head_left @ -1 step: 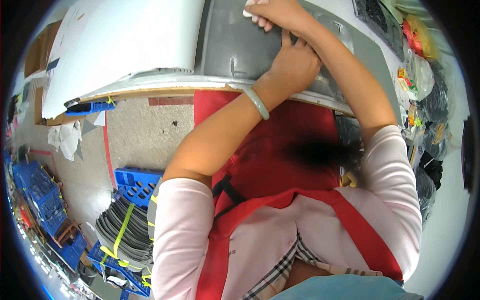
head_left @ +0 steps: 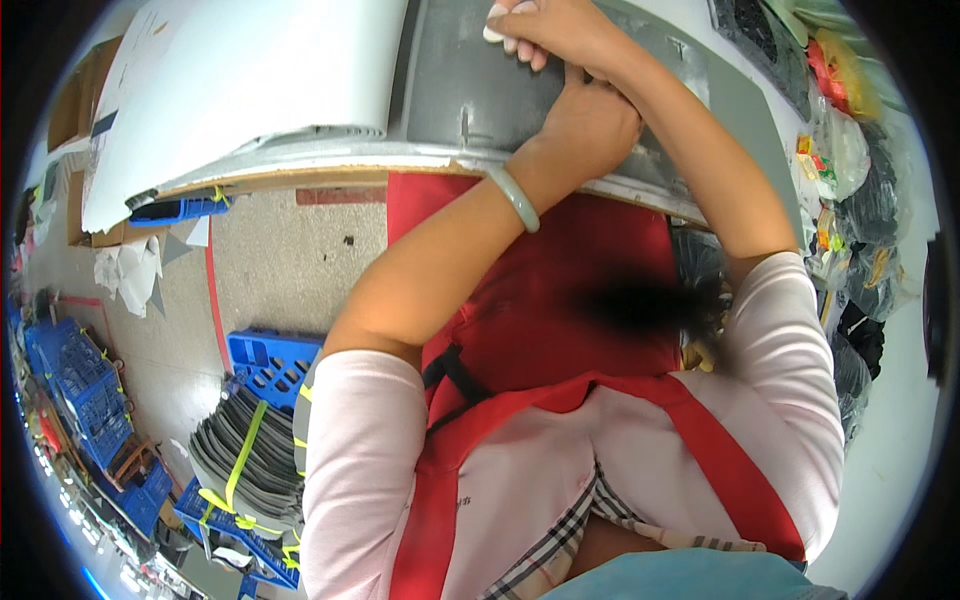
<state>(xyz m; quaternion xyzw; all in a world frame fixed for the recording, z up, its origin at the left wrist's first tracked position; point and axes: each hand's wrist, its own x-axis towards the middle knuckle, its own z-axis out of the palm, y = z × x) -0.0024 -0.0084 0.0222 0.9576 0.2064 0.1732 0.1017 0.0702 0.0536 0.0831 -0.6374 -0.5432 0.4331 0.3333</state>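
Pinched in my right hand (head_left: pixel 560 28) is a small white piece (head_left: pixel 495 24), and I cannot make out its kind. The hand is over the dark grey sheet (head_left: pixel 480 90) at the far side of the table. Nearer to me, my left hand (head_left: pixel 590 125) rests palm down on the sheet, with a pale green bangle (head_left: pixel 513 200) on its wrist. One finger of it shows stretched forward; the right wrist and forearm cross over the others and partly hide them. A white sheet (head_left: pixel 270 70) with a curled edge lies left of the grey one.
The table's front edge (head_left: pixel 330 176) runs just before my red apron (head_left: pixel 560 260). Blue plastic crates (head_left: pixel 270 360) and a strapped stack of dark sheets (head_left: pixel 240 450) stand at the lower left. Plastic bags (head_left: pixel 870 210) are piled at the right.
My left hand's visible fingers have drawn in slightly beneath the right wrist. The right hand with the white piece has shifted only a little.
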